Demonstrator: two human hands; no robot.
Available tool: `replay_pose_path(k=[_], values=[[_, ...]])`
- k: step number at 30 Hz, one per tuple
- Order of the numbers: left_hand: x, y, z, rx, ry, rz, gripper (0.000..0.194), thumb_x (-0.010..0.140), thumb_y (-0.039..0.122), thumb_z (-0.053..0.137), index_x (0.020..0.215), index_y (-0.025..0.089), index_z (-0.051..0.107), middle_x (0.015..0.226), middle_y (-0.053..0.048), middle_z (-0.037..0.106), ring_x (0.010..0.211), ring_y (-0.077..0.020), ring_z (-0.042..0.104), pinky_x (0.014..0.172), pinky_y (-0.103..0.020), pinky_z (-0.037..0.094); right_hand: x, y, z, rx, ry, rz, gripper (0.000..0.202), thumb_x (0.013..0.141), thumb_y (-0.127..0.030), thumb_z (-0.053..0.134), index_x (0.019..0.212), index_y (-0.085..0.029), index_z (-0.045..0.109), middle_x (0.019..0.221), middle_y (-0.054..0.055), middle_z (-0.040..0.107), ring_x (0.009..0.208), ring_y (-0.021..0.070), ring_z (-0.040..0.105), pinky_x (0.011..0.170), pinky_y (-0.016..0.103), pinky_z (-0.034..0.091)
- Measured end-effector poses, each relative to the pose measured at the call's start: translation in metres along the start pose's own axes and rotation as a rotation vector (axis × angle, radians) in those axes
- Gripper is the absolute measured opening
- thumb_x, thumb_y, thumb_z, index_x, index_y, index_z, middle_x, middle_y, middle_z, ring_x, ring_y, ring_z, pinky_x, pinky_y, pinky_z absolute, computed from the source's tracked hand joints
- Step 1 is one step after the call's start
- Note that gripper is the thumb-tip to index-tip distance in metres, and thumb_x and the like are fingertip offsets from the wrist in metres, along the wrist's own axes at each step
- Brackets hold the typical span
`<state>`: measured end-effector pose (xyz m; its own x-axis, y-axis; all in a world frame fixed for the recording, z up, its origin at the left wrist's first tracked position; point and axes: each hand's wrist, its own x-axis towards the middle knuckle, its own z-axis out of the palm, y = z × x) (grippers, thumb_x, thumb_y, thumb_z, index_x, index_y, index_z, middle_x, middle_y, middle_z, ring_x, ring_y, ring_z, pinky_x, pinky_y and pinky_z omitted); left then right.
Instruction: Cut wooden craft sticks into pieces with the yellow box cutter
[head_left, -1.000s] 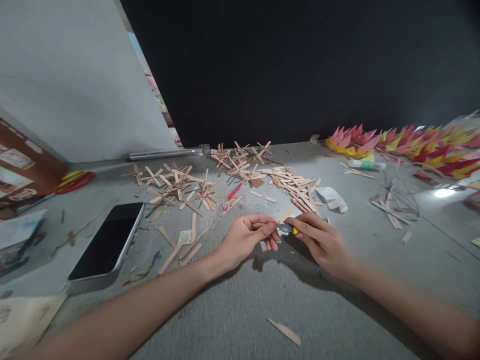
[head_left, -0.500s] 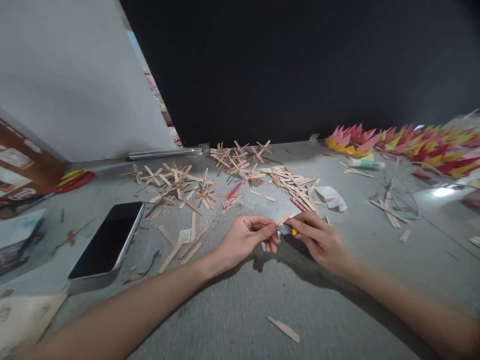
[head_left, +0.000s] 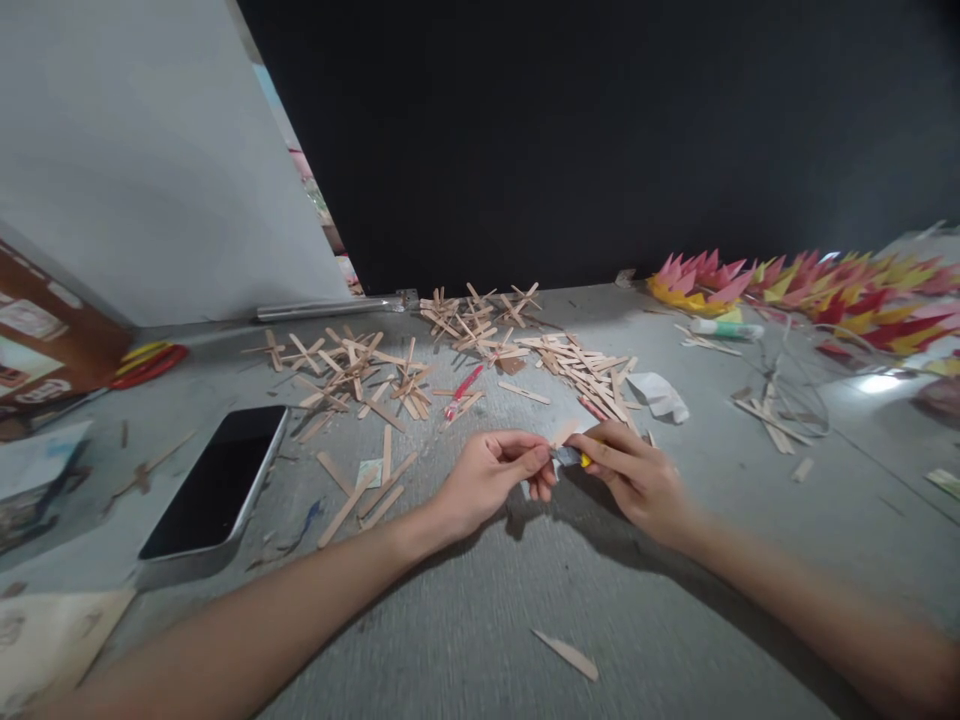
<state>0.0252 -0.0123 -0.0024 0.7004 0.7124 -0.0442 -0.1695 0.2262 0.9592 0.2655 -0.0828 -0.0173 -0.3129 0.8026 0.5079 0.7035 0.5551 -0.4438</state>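
Note:
My left hand [head_left: 495, 472] is closed, its thumb and forefinger pinching the end of a wooden craft stick [head_left: 564, 434]. Close by on the right, my right hand [head_left: 636, 475] is wrapped round a cutter [head_left: 585, 460] with a yellow body, mostly hidden by the fingers. A flat grey part like a blade shows between the hands, against or just beside the stick; exact contact is hard to tell. In front of the hands, a stick with a pointed end [head_left: 567, 655] lies on the table.
Beyond the hands lie crossed stick pieces [head_left: 352, 365], a pile of loose sticks [head_left: 585, 370] and a red pen [head_left: 463, 390]. A phone [head_left: 217, 480] and scissors [head_left: 148, 364] are at left. Pink-yellow paper flowers [head_left: 697, 285], a glue stick [head_left: 726, 329] and white paper [head_left: 660, 396] are right.
My right hand has shifted slightly left with the cutter, and more of its grey part shows beside my left fingertips. My left hand keeps its pinch on the stick.

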Motion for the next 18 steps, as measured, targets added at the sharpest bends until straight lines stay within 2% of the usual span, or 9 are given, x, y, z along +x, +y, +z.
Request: replay_pose_path(k=[18], values=[[-0.0009, -0.0006, -0.0014, 0.065, -0.059, 0.042, 0.042, 0.097, 0.052, 0.074, 0.083, 0.012, 0.076, 0.076, -0.004, 0.070, 0.064, -0.0105, 0.063, 0.065, -0.022, 0.049, 0.0023, 0.0009, 0.0015, -0.012, 0.034, -0.061, 0.042, 0.108, -0.012, 0.052, 0.144, -0.030, 0.064, 0.110, 0.008, 0.069, 0.097, 0.0212, 0.067, 0.084, 0.037, 0.056]])
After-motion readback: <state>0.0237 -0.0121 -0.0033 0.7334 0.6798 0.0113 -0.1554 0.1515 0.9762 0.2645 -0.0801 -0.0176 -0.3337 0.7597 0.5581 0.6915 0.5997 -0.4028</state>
